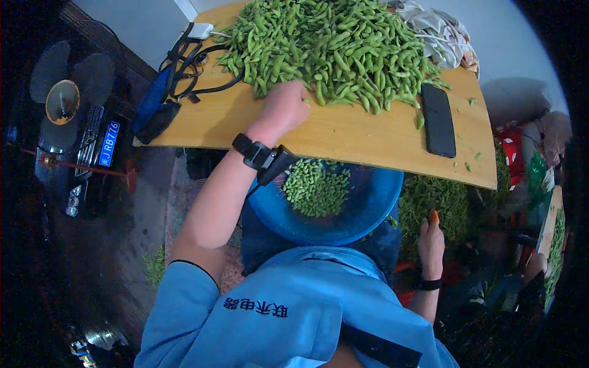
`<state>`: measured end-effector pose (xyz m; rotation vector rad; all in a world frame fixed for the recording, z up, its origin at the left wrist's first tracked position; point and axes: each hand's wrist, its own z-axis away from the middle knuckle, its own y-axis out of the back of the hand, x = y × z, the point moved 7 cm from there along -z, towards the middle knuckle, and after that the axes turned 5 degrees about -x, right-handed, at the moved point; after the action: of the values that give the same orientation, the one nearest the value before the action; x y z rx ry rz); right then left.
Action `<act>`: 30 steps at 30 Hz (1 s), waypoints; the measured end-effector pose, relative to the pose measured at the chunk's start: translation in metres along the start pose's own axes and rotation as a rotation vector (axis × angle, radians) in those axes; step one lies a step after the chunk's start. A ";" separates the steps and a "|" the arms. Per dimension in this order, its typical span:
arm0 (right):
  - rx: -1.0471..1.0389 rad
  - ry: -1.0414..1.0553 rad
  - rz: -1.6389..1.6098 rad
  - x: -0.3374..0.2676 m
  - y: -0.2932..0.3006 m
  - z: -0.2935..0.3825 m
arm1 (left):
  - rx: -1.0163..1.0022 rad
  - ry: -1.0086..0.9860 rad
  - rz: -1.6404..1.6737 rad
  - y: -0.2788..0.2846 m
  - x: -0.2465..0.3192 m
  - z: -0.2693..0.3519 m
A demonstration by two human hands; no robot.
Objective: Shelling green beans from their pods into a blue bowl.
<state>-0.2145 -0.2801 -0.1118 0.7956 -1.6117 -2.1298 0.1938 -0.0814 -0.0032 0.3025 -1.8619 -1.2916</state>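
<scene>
A large heap of green soybean pods (340, 50) covers the far part of the wooden tabletop (340, 133). My left hand (286, 106), with a black strapped device at the wrist, is curled at the heap's near edge; a bit of green shows by its fingers, but its grip is unclear. Below the table edge, a blue plastic basin (368, 216) rests over my lap with shelled green beans (317, 188) in it. My right hand (431, 244) is low on the right, beside a pile of green pods or husks (432, 202), with an orange covering on one fingertip; whether it holds anything is unclear.
A black smartphone (438, 120) lies on the table's right side. Black straps (184, 69), a blue item (154, 99) and a white adapter (200, 31) are at its left. A crumpled cloth (437, 37) lies at back right. A fan and a vehicle stand left; another person's limb shows far right.
</scene>
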 end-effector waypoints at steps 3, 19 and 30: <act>0.049 0.182 -0.233 -0.044 0.029 0.001 | 0.123 -0.028 -0.115 0.019 0.008 0.021; -0.381 0.408 -1.430 -0.256 0.056 0.032 | -0.087 0.041 1.132 0.008 0.059 0.129; -0.251 0.276 -1.502 -0.221 0.067 -0.015 | -0.448 0.092 0.877 -0.010 0.048 0.133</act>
<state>-0.0363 -0.1815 -0.0021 2.5559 -0.4237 -2.6582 0.0628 -0.0267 -0.0049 -0.6215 -1.3098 -0.9848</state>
